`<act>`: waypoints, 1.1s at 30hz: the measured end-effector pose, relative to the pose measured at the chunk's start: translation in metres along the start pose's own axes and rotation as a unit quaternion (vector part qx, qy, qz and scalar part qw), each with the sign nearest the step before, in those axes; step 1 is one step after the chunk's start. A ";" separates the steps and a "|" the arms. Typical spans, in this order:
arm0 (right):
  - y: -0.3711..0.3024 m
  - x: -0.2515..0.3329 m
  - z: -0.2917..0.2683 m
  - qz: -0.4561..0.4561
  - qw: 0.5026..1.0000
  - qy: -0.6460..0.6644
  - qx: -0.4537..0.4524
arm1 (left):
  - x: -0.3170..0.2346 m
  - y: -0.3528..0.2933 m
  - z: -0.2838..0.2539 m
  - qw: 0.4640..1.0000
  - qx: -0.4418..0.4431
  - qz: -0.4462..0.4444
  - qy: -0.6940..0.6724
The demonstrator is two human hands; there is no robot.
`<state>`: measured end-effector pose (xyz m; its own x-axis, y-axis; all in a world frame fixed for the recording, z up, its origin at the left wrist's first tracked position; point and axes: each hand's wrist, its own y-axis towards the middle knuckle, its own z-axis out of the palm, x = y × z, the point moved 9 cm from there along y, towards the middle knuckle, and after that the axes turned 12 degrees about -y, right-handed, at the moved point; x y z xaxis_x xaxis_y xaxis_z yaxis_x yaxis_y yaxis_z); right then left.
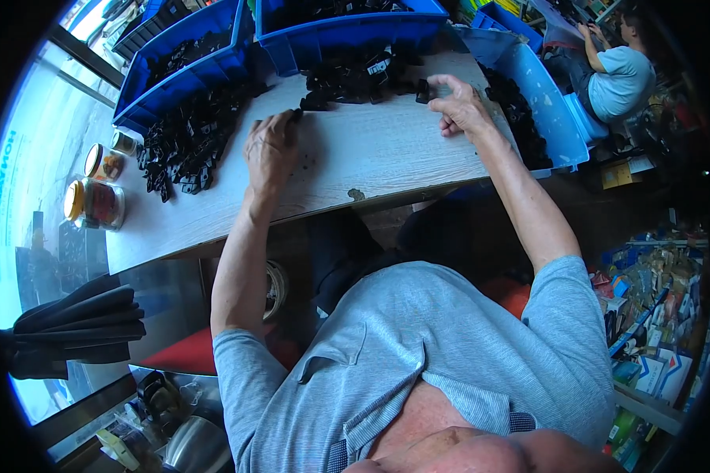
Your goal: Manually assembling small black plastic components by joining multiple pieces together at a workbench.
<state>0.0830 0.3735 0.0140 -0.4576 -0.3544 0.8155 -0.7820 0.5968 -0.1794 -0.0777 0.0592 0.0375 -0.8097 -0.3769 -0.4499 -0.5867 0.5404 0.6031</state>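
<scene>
My left hand is over the pale wooden table with its fingers curled. A small black part shows at its fingertips, mostly hidden by them. Farther right, my right hand has its thumb and forefinger around another small black plastic part, near the table's right side. Between the hands, toward the back, lies a heap of black plastic parts. A second pile of such parts spreads over the left of the table. Their exact kind is too small to tell.
Blue bins with black parts stand along the back. A lighter blue tub sits at the right edge. Jars stand at the left edge by the window. A person sits at the far right.
</scene>
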 end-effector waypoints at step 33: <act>-0.034 0.024 0.056 -0.004 0.986 -0.117 0.117 | -0.108 0.013 0.093 0.975 0.137 0.120 -0.127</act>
<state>0.0748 0.3046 0.0092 -0.5147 -0.5315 0.6728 -0.8497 0.4209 -0.3175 0.0036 0.1769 0.0326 -0.8728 -0.0349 -0.4869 -0.3261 0.7838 0.5285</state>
